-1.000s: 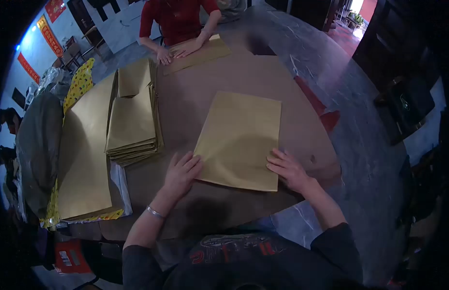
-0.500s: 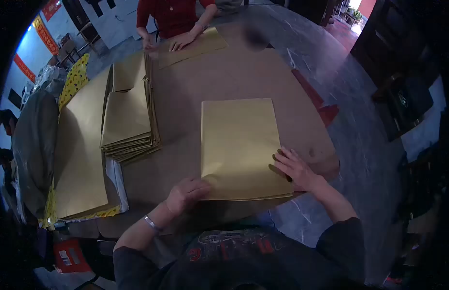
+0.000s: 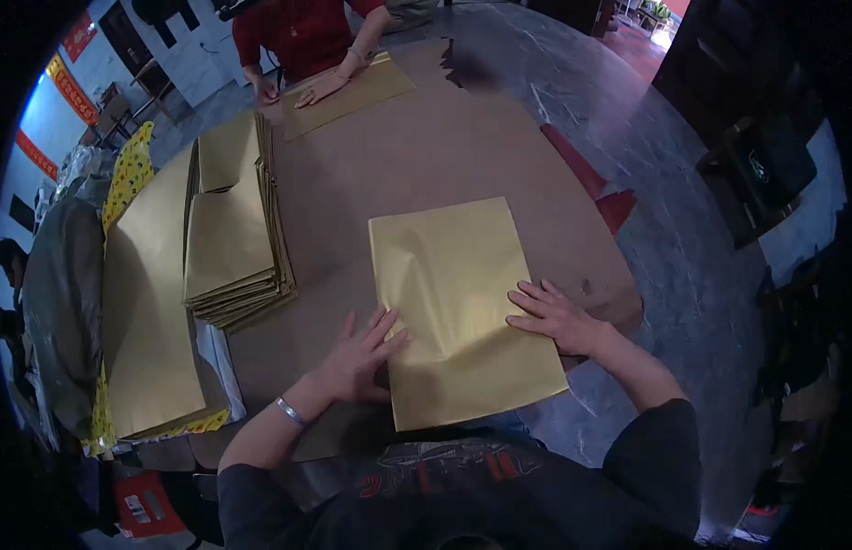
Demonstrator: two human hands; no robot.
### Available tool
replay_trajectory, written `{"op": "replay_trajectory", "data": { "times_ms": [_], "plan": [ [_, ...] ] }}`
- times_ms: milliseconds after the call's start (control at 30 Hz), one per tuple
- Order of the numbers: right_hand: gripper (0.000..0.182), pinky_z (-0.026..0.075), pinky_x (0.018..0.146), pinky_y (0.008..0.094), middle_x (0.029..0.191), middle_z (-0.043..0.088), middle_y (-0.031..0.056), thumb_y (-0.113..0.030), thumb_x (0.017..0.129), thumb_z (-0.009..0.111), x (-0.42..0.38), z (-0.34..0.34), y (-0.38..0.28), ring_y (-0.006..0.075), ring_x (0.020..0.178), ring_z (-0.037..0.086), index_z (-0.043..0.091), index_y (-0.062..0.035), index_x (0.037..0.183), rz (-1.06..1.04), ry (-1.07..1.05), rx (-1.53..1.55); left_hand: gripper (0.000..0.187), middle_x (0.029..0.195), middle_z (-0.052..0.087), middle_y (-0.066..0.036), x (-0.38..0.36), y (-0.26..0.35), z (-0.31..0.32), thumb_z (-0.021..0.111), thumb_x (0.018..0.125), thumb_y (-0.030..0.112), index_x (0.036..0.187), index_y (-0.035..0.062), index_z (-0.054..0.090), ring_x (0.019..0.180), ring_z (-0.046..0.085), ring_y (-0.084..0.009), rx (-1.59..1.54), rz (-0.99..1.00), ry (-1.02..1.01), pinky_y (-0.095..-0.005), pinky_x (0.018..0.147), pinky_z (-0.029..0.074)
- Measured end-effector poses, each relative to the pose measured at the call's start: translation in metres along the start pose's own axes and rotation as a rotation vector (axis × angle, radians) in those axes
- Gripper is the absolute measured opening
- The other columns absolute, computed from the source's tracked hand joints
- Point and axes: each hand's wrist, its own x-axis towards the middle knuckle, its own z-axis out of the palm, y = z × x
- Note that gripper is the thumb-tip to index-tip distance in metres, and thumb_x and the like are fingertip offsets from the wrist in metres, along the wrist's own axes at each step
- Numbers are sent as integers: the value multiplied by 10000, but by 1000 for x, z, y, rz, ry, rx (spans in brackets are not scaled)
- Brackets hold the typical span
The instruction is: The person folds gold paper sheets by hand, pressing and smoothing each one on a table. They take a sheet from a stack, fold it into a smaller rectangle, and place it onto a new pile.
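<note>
The folded sheet (image 3: 458,293) is gold and a little shiny, with soft creases running down its middle. It lies in front of me on the brown bench (image 3: 353,183), its near edge close to my shirt. My left hand (image 3: 357,357) touches its left edge, fingers spread; my right hand (image 3: 559,321) is open also, fingers on its right edge. Bare bench is beyond the sheet and between it and the stack (image 3: 229,238) on the left. I cannot see any container.
</note>
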Motion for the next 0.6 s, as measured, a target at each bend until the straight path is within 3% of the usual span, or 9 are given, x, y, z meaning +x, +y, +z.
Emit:
{"op": "replay_trajectory", "data": {
  "times_ms": [133, 233, 300, 333, 367, 433, 467, 600],
  "plan": [
    [500, 310, 1077, 637, 1470, 398, 182, -319, 839, 662, -4, -3, -7, 395, 1402, 332, 572, -169, 1307, 45, 22, -7, 1016, 1560, 225, -237, 0, -3, -10, 822, 636, 495, 1472, 138, 368, 1452, 217, -418, -26, 55, -8, -742, 1057, 201],
    [526, 297, 1054, 639, 1475, 386, 189, -379, 823, 668, -9, 3, -4, 425, 1389, 337, 570, -177, 1298, 53, 86, -13, 887, 1540, 277, -236, 3, -13, -21, 815, 668, 465, 1416, 144, 462, 1427, 266, -419, -41, 69, -42, -690, 1075, 242],
    [507, 295, 1061, 653, 1472, 392, 190, -366, 841, 652, -9, 5, -5, 404, 1399, 331, 575, -186, 1308, 54, 52, -32, 791, 1529, 328, -214, 14, -43, -20, 798, 698, 454, 1374, 141, 529, 1430, 260, -422, -513, 114, -37, -621, 1128, 230],
    [498, 295, 1064, 659, 1471, 396, 191, -359, 850, 644, -8, 4, -5, 394, 1405, 329, 577, -190, 1314, 54, 37, -46, 653, 1478, 413, -187, 20, -47, -22, 759, 754, 441, 1309, 144, 586, 1404, 312, -415, -508, 25, 74, -556, 1128, 285],
    [524, 289, 1064, 666, 1484, 381, 191, -366, 845, 651, -9, 5, -4, 409, 1406, 322, 560, -196, 1333, 65, 35, -25, 653, 1478, 413, -187, 30, -49, -19, 759, 754, 441, 1309, 144, 586, 1404, 312, -415, -506, 30, 72, -556, 1128, 285],
    [544, 287, 1062, 670, 1492, 368, 195, -370, 842, 657, -10, 7, -2, 418, 1405, 318, 547, -197, 1346, 59, 28, -9, 625, 1480, 403, -177, 51, -50, -8, 721, 794, 464, 1319, 159, 571, 1387, 330, -418, -116, -49, 241, -616, 1096, 290],
    [564, 285, 1060, 673, 1500, 355, 199, -374, 838, 664, -11, 7, 0, 427, 1404, 314, 534, -197, 1358, 51, 22, 7, 657, 1522, 341, -173, 54, -44, -5, 669, 822, 532, 1358, 177, 536, 1402, 299, -433, 38, -60, 215, -693, 1062, 264],
    [607, 251, 1087, 676, 1496, 340, 199, -403, 837, 659, -2, -6, -1, 457, 1406, 280, 497, -209, 1390, 74, 29, 44, 767, 1562, 269, -174, 59, -34, -1, 575, 826, 657, 1436, 204, 467, 1450, 214, -410, 102, -64, 165, -749, 1034, 209]
  ]
}}
